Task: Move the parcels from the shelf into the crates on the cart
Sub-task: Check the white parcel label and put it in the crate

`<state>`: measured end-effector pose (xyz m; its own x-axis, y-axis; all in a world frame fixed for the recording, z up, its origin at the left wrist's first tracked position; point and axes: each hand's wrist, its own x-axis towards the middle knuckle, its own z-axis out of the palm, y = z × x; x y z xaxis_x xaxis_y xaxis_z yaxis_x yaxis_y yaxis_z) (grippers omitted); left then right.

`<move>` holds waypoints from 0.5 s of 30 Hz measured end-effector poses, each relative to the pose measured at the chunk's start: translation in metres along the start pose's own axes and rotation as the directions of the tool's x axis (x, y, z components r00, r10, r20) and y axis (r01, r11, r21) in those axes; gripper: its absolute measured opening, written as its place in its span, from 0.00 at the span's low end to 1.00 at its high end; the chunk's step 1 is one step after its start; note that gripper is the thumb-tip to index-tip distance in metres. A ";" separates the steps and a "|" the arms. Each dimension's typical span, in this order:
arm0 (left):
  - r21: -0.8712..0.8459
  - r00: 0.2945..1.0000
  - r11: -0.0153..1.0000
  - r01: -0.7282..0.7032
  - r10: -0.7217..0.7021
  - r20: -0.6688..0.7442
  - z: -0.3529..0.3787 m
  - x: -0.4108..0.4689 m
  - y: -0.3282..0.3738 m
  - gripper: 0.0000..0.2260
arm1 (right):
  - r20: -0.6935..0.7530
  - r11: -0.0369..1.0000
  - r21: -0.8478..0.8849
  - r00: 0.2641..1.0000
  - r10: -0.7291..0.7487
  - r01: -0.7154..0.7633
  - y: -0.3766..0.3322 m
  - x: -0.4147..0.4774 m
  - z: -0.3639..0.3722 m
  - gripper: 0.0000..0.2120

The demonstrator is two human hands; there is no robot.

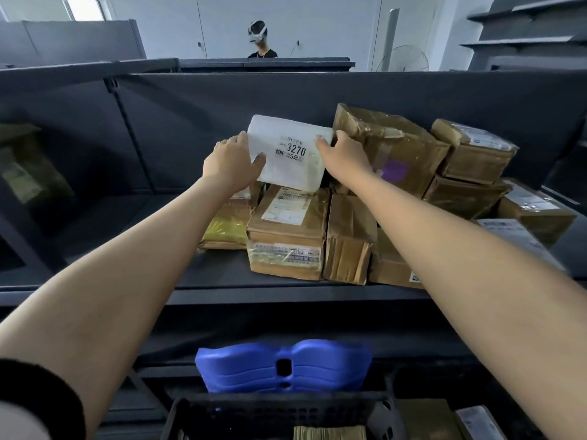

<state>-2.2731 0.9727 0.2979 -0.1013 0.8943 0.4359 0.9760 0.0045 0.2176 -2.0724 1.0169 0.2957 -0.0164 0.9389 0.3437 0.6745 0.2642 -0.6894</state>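
A white plastic-wrapped parcel (290,154) with black print "3270" is tilted up above the pile of brown cardboard parcels (287,230) on the dark shelf (222,279). My left hand (230,161) grips its left edge, thumb on the front face. My right hand (341,155) grips its right edge, fingers curled over the corner. Below, at the bottom of the view, is a black crate (276,414) with a brown parcel (328,432) inside it.
More taped cardboard boxes (470,154) are stacked at the right of the shelf. A blue plastic piece (282,365) sits just behind the crate. A person with a headset (261,38) stands beyond the shelf. The shelf's left part (95,217) is bare.
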 end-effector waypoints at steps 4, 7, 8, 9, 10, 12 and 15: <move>-0.124 0.999 0.991 0.044 -0.042 0.020 0.010 0.020 -0.002 0.21 | 0.048 0.986 0.143 0.996 0.077 -0.084 -0.001 0.016 0.005 0.31; -0.251 0.997 0.966 0.059 -0.045 0.061 0.017 0.032 -0.006 0.24 | 0.068 0.979 0.185 0.995 0.077 -0.089 0.003 0.025 0.010 0.30; -0.312 0.996 0.948 0.066 -0.042 0.082 0.019 0.035 -0.009 0.24 | 0.083 0.975 0.201 0.994 0.075 -0.090 0.005 0.027 0.012 0.28; -0.369 0.994 0.926 0.075 -0.039 0.103 0.021 0.038 -0.011 0.24 | 0.103 0.969 0.226 0.992 0.075 -0.097 0.007 0.028 0.014 0.27; -0.417 0.992 0.905 0.083 -0.035 0.122 0.023 0.040 -0.013 0.24 | 0.126 0.960 0.259 0.989 0.078 -0.108 0.010 0.029 0.016 0.26; -0.490 0.988 0.866 0.101 -0.030 0.149 0.027 0.043 -0.017 0.23 | 0.158 0.941 0.315 0.985 0.076 -0.123 0.014 0.029 0.018 0.25; -0.575 0.989 0.810 0.118 -0.045 0.140 0.033 0.044 -0.016 0.21 | 0.141 0.930 0.355 0.989 0.051 -0.098 0.018 0.027 0.022 0.22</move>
<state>-2.2870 1.0267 0.2843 -0.1172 0.9470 0.2991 0.6676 -0.1479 0.7297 -2.0775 1.0516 0.2784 -0.0857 0.9728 0.2152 0.3665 0.2317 -0.9011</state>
